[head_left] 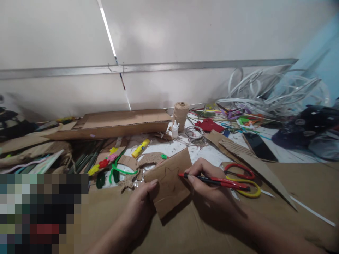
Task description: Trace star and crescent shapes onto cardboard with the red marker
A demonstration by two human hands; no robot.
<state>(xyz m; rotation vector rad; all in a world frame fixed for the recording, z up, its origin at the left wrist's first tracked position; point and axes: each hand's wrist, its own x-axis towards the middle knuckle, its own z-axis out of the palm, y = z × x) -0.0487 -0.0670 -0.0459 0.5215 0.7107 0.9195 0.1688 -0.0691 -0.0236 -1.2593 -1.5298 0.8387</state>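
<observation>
My left hand [143, 201] grips a rectangular piece of cardboard [168, 206] by its left edge, thumb on top and fingers hidden behind. A star outline is drawn on the cardboard, its line seeming broken at the lower part. My right hand [209, 183] is closed around a red and black pen [227, 182], whose red tip end touches or nearly touches the star's right side. Just beyond the right hand lie scissors [251, 188] with one red and one yellow handle loop, partly covered by the pen and hand.
Behind the cardboard are a yellow glue stick [140, 148], a white glue bottle [175, 129], a twine spool [181, 116] and a long cardboard box [119, 123]. On the right lie cardboard strips [246, 158], a phone [259, 146] and coiled white strips [265, 88]. Pipe-cleaner flowers [106, 162] sit left.
</observation>
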